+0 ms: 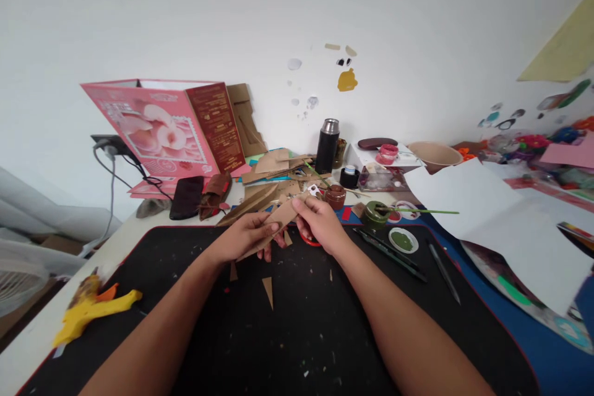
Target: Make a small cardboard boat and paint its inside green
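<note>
The narrow brown cardboard strip is in the air above the black cloth-like mat with red edge, near its far side, and it is tilted. The left hand pinches its lower part between thumb and fingers; the right hand pinches its upper end, the thumb on top.

Just beyond the hands stands a small reddish-brown jar, with a thin green stick leaning at its mouth. To the right, a small round jar with olive-green paint has a long green-handled brush lying across its opening. Near it, a shallow white round lid holds green paint. Farther back are a tall black flask with silver cap and a wide beige bowl, whose inside I cannot see well.

Between the forearms the mat spreads wide, carrying small scraps and a pointed cardboard triangle. At its left edge lies a yellow glue gun.
</note>
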### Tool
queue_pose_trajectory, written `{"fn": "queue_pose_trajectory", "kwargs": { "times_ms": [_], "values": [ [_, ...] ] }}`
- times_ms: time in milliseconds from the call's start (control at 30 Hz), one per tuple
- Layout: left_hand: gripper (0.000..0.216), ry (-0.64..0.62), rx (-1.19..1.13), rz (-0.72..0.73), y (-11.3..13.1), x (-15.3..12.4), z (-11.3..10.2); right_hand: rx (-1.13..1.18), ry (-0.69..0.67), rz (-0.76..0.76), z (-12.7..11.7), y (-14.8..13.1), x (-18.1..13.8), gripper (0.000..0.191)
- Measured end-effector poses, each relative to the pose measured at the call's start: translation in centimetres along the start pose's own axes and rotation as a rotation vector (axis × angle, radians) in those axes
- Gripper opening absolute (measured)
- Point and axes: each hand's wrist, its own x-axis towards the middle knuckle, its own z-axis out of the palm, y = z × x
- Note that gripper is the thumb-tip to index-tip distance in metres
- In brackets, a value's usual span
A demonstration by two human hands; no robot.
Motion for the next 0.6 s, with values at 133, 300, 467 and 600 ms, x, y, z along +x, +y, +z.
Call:
{"fn": "queue_pose_trajectory", "kwargs": {
  "times_ms": [133,300,467,600],
  "values": [
    [0.063,-0.003,0.002,-0.016,-0.23,0.07,-0.08,-0.028,0.057,-0.035,-0.21,0.14,0.25,0.063],
    [0.062,0.007,0.016,-0.018,-0.44,0.19,0.02,-0.074,0.117,-0.058,0.04,0.36,0.34,0.067],
    [0.064,0.033,0.019,0.003,-0.09,0.23,0.47,-0.063,0.111,-0.067,0.05,0.18,0.22,0.063],
    [0.063,0.052,0.006,0.001,0.00,0.20,0.64,-0.032,-0.002,-0.015,0.65,0.20,-0.13,0.058]
  ]
}}
